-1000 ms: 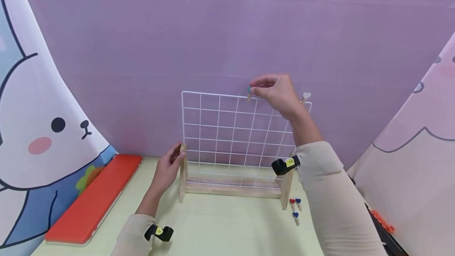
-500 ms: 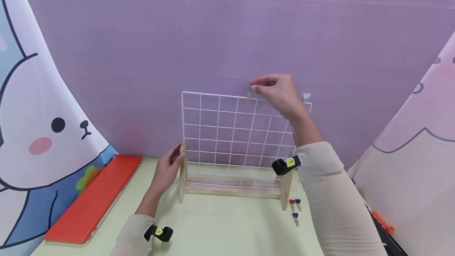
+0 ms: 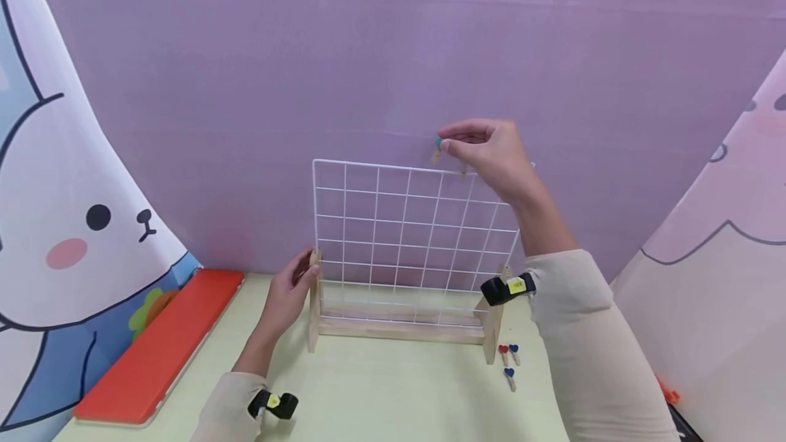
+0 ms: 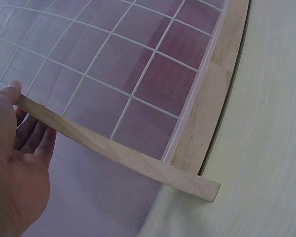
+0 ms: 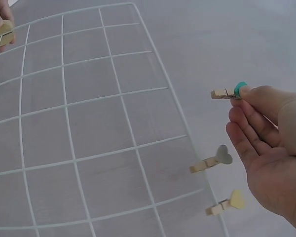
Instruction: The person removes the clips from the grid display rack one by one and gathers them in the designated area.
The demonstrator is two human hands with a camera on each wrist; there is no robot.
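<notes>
My right hand (image 3: 494,155) pinches a small wooden clothespin (image 5: 224,94) with a green heart between thumb and index finger. The clothespin is apart from and above the top wire of a white wire grid (image 3: 371,216). On that wire, beside the hand, are clothespins with a grey-white heart (image 5: 223,155) and a yellow heart (image 5: 237,199). The grid stands in a wooden stand (image 3: 402,329). My left hand (image 3: 287,292) holds the top of the stand's left upright (image 4: 98,140), thumb on one side, fingers on the other.
Two blue-heart clothespins (image 3: 514,349) (image 3: 509,374) and a red-heart clothespin (image 3: 504,350) lie on the pale table (image 3: 393,387) by the stand's right foot. A long red box (image 3: 162,346) lies at the left. A purple backdrop (image 3: 368,74) hangs behind the grid.
My right hand has lifted the green-heart clothespin off the top wire, up and slightly right. A clothespin on the wire now shows below the hand. The left hand stays put.
</notes>
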